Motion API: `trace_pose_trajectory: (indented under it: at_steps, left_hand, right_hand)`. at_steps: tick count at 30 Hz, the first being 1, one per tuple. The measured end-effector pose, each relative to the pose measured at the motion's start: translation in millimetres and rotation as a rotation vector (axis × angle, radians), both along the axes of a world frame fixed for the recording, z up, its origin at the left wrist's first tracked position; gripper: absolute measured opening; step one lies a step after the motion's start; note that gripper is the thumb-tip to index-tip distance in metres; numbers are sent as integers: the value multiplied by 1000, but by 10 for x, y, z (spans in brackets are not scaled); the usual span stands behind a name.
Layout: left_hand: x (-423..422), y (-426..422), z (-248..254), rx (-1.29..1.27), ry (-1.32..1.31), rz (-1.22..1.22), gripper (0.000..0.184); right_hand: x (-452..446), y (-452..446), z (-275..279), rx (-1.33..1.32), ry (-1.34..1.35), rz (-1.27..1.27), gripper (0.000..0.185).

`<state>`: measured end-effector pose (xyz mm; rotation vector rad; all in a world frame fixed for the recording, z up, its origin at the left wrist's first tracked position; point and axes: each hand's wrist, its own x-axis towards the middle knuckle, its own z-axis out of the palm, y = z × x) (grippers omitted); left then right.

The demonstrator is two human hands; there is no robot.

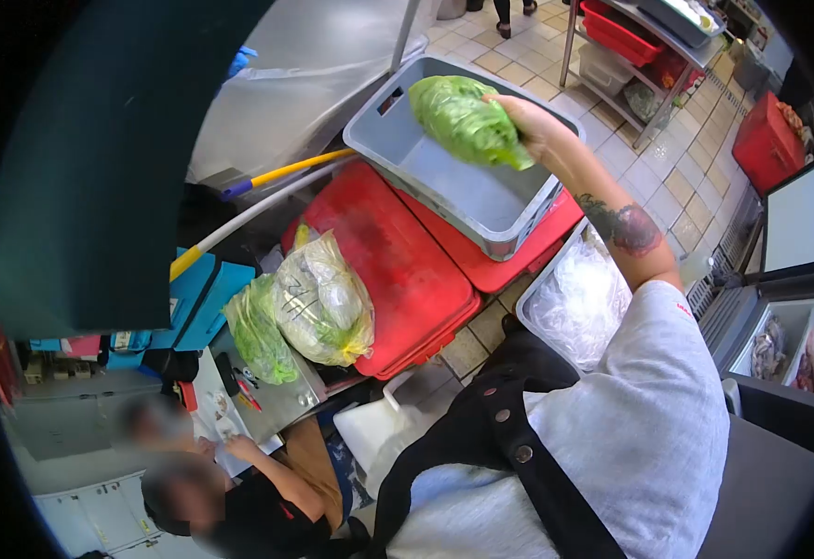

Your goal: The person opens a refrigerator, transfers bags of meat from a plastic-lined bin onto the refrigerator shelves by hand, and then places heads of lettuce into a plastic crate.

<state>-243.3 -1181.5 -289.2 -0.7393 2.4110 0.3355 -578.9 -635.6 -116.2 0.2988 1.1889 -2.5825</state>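
Note:
My right hand (535, 128) is closed around one end of a clear plastic bag of leafy greens (468, 119). It holds the bag above a grey plastic crate (509, 244), whose visible floor is bare. The crate sits tilted in view on red lids. Beside those lids lie a yellow-tinted bag of pale and green vegetables (325, 303) with dark marker writing and another bag of leafy greens (263, 326). My left hand is out of view.
Red container lids (370, 252) lie under and beside the crate. Yellow-and-white poles (267, 200) lean at the left. A tub with a plastic-wrapped load (582, 303) stands near my right side. Another person (267, 503) works at a counter, lower left. A shelf rack (603, 79) stands across the tiled floor.

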Motion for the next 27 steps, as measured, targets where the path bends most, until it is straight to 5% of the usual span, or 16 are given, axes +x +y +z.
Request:
trace_pose_trajectory:
  at_steps: [6,8,10,12,14,18,21,24,27]
  left_hand:
    - [-260,401,1,-12,-108,-76,41]
    - [-436,548,1,-15,-120,-125,41]
    - [-635,689,-13,-15,-127,-186,41]
    - [-857,837,-39,-18,-130,-257,41]
    - [-1105,1020,-100,-21,-119,-346,41]
    - [-1469,1391,-157,-27,-131,-576,41]
    - [-1594,1709,-154,-45,-102,-733,41]
    - [-1699,2047,-76,-74,-65,-913,41]
    - [-1738,2383,-31,139,160,-1264,39]
  right_hand:
    - [-566,17,-1709,419,-177,166,34]
    - [-510,-54,-2172,985,-223,420,37]
    - [-548,-107,-2745,1496,225,943,37]
    - [-451,-226,-2735,1626,273,917,36]
    - [-515,-244,-2724,1673,303,983,33]
    - [151,-114,-1709,1491,114,402,35]
    - [947,30,-1428,1303,316,-101,40]
    - [1704,92,-1503,1123,366,-11,51]
    - [2254,-8,-1690,1242,468,109,98]
